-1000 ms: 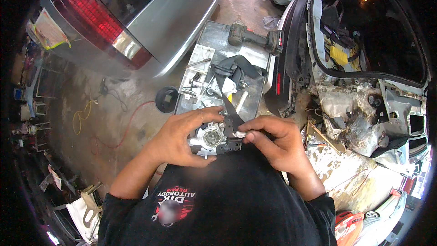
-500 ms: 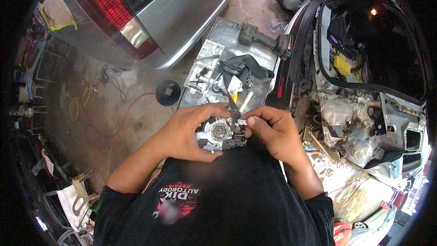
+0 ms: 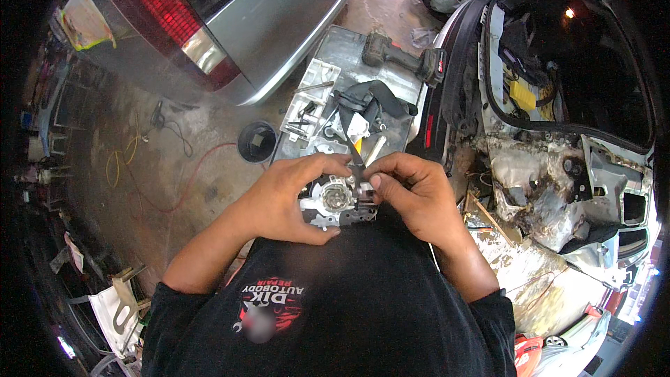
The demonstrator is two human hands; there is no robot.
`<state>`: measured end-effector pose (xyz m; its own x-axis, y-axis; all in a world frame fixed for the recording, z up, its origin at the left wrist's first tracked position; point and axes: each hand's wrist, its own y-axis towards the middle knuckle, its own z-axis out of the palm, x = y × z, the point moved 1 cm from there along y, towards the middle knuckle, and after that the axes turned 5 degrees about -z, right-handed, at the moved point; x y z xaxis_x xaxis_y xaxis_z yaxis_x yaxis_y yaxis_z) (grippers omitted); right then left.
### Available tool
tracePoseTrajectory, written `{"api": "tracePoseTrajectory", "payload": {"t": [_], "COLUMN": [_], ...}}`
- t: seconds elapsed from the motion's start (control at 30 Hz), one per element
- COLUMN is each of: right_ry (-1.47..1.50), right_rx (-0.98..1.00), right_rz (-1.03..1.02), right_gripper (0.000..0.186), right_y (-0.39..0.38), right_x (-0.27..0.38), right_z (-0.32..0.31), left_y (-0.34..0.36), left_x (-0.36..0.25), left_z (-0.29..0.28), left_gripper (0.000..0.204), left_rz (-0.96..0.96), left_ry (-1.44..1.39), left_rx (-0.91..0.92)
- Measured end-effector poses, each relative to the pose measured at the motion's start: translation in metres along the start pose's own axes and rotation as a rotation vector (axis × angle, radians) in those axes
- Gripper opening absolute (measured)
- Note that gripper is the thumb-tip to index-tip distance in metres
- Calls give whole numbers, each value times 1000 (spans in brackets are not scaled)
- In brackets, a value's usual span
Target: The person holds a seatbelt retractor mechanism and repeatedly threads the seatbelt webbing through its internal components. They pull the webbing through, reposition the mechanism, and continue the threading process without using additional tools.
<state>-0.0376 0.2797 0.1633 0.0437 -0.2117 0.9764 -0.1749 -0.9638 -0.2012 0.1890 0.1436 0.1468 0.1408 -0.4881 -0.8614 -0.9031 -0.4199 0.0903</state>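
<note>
My left hand (image 3: 293, 192) is wrapped round a seat belt retractor (image 3: 336, 197), thumb along its near edge and fingers on its far edge. The retractor is a metal frame with a round, silvery toothed spool end facing up. From its far side a black belt strap (image 3: 354, 150) runs to a folded heap of black webbing (image 3: 377, 101) on the bench. At the retractor's right side my right hand (image 3: 412, 188) is closed in a pinch, thumb against forefinger. Whatever lies between those fingertips is mostly hidden.
A grey bench (image 3: 338, 49) carries a cordless power tool (image 3: 405, 58), a white tray (image 3: 303, 115) with small parts, and a white rod (image 3: 375, 150). Left stands a black bucket (image 3: 257, 142) by a silver car (image 3: 279, 35). A stripped car body (image 3: 537, 167) is close on the right.
My right fingertips have drawn in closer against the retractor's side; a small pale piece seen at them earlier is now mostly covered. My left hand keeps its hold. The view has shifted slightly.
</note>
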Motion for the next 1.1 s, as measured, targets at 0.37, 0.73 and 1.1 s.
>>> {"api": "tracePoseTrajectory", "payload": {"t": [0.37, 0.73, 1.1], "right_ry": [-128, -325, -604], "right_rx": [75, -91, -125], "right_rz": [-40, -316, -554], "right_gripper": [15, 12, 20], "right_y": [-5, -15, -21], "right_x": [7, 6, -9], "right_z": [-6, 1, 21], "left_y": [-7, -8, -5], "left_x": [5, 13, 12], "left_z": [0, 2, 3], "left_gripper": [83, 80, 80], "left_rz": [-37, -48, -47], "left_ry": [-9, -68, -41], "left_rx": [13, -34, -21]}}
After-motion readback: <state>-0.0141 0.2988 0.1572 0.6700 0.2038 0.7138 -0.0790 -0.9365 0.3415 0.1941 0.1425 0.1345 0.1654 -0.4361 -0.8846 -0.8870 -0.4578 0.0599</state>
